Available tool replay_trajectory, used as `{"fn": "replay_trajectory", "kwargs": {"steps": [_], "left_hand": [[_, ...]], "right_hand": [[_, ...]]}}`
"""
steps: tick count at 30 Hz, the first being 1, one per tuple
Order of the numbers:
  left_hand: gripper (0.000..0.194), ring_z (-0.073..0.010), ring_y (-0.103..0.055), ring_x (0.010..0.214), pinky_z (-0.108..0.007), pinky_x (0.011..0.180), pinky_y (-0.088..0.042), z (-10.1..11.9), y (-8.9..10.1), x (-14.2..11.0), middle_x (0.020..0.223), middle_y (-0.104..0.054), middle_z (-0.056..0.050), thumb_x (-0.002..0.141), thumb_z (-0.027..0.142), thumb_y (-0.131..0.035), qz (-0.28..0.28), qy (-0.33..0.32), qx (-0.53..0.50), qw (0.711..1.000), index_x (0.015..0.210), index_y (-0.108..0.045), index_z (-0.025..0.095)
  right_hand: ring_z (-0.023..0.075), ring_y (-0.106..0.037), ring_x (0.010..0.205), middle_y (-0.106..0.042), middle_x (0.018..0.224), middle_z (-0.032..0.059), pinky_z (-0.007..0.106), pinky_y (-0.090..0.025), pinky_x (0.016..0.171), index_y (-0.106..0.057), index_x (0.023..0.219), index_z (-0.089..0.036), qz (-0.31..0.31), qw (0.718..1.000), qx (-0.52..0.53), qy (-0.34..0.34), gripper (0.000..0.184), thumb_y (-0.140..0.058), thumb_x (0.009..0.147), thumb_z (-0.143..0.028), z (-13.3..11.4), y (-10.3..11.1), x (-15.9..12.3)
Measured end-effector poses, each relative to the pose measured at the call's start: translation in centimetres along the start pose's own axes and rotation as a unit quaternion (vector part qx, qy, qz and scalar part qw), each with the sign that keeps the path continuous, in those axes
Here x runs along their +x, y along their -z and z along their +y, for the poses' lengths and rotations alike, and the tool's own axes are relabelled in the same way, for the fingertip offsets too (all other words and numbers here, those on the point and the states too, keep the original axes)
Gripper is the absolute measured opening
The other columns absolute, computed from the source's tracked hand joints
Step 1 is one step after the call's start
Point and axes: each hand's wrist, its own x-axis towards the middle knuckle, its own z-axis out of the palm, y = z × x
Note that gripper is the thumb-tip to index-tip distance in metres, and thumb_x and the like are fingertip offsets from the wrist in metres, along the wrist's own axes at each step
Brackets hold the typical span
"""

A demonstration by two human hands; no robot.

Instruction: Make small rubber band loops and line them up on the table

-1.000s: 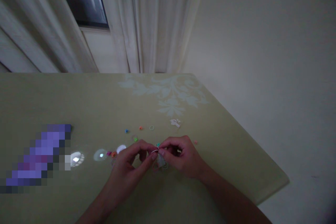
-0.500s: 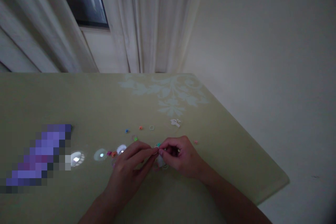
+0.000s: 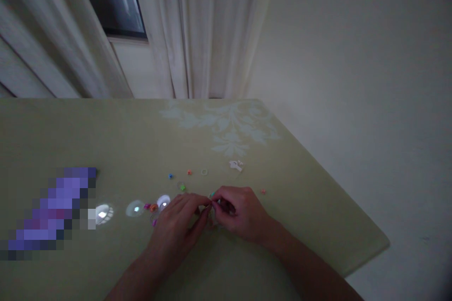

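At the middle of the table, my left hand [image 3: 176,223] and my right hand [image 3: 242,211] meet with fingertips pinched together. Between them is a small thin pale ring, now nearly covered by the fingers. A small teal piece [image 3: 212,194] shows just behind the fingertips; whether it is joined to the ring I cannot tell. Pinkish loops [image 3: 211,225] lie under the hands, partly hidden. Beyond my left hand are a green star piece [image 3: 182,187] beside a clear ring, a blue piece [image 3: 170,176], an orange piece [image 3: 189,172] and a pale ring [image 3: 204,172].
White plastic bits [image 3: 236,165] lie beyond my right hand, with a pink star piece [image 3: 263,191] to its right. Left of my hands are magenta [image 3: 147,206] and orange pieces [image 3: 153,207] and clear round discs [image 3: 135,208]. A blurred-out purple object [image 3: 52,211] lies far left.
My left fingers have folded in closer, and the pale ring that showed between the hands is now mostly covered. Both hands have sunk slightly; less of the teal piece shows.
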Motion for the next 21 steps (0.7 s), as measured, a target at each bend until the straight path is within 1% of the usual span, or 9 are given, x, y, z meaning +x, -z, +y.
{"fn": "replay_trajectory", "kwargs": {"steps": [3,6,8,11,15,18,21], "left_hand": [[0.010,-0.0143,-0.070,0.072,-0.024,0.070,-0.055,0.11,0.10,0.20,0.087,-0.077,0.002,0.100,0.021,-0.065,-0.003,0.034,-0.038,0.999,0.106,-0.072,0.026],[0.012,-0.0142,-0.070,0.073,-0.024,0.070,-0.055,0.16,0.35,0.40,0.088,-0.076,0.001,0.100,0.023,-0.066,-0.028,0.070,-0.079,0.994,0.108,-0.074,0.026],[0.012,-0.0146,-0.070,0.075,-0.024,0.070,-0.055,0.16,0.51,0.48,0.088,-0.076,0.001,0.101,0.023,-0.065,-0.041,0.089,-0.096,0.991,0.106,-0.075,0.026],[0.010,-0.0149,-0.070,0.075,-0.024,0.068,-0.053,0.07,0.64,0.49,0.087,-0.076,0.001,0.100,0.024,-0.065,-0.044,0.108,-0.103,0.988,0.101,-0.075,0.026],[0.010,-0.0141,-0.068,0.073,-0.024,0.068,-0.052,-0.02,0.59,0.36,0.085,-0.074,0.002,0.099,0.021,-0.065,-0.043,0.104,-0.096,0.989,0.100,-0.074,0.025],[0.011,-0.0148,-0.067,0.077,-0.025,0.071,-0.052,0.11,0.53,0.28,0.086,-0.073,0.001,0.098,0.018,-0.064,-0.039,0.088,-0.087,0.992,0.099,-0.072,0.025],[0.011,-0.0160,-0.066,0.077,-0.026,0.070,-0.052,0.37,0.52,0.35,0.085,-0.073,0.001,0.095,0.016,-0.066,-0.020,0.083,-0.076,0.993,0.096,-0.072,0.025]], "right_hand": [[0.0094,-0.052,0.059,-0.064,0.070,-0.0030,0.022,-0.037,0.060,-0.072,0.088,-0.019,0.011,1.000,0.001,0.001,0.007,-0.065,0.088,-0.017,0.04,0.07,0.02],[0.0101,-0.053,0.060,-0.065,0.071,-0.0022,0.023,-0.039,0.061,-0.072,0.088,-0.019,0.012,1.000,0.000,0.002,0.006,-0.066,0.088,-0.017,-0.05,0.13,0.05],[0.0109,-0.055,0.061,-0.066,0.073,-0.0011,0.023,-0.040,0.062,-0.073,0.090,-0.019,0.007,1.000,0.001,0.007,0.008,-0.065,0.088,-0.017,-0.15,0.14,0.06],[0.0114,-0.056,0.062,-0.067,0.075,0.0000,0.024,-0.041,0.062,-0.074,0.091,-0.019,0.004,1.000,0.006,0.011,0.010,-0.064,0.089,-0.018,-0.29,0.15,0.05],[0.0110,-0.055,0.060,-0.066,0.072,-0.0001,0.024,-0.040,0.060,-0.075,0.090,-0.018,0.006,1.000,0.016,-0.003,0.010,-0.065,0.088,-0.019,-0.42,0.12,0.06],[0.0101,-0.053,0.057,-0.065,0.069,-0.0008,0.023,-0.039,0.058,-0.076,0.088,-0.017,0.008,0.999,0.039,-0.032,0.009,-0.067,0.087,-0.019,-0.54,0.01,0.08],[0.0092,-0.050,0.055,-0.063,0.065,-0.0017,0.022,-0.038,0.055,-0.077,0.087,-0.016,0.011,0.995,0.081,-0.062,0.010,-0.068,0.087,-0.021,-0.61,-0.11,0.08]]}}
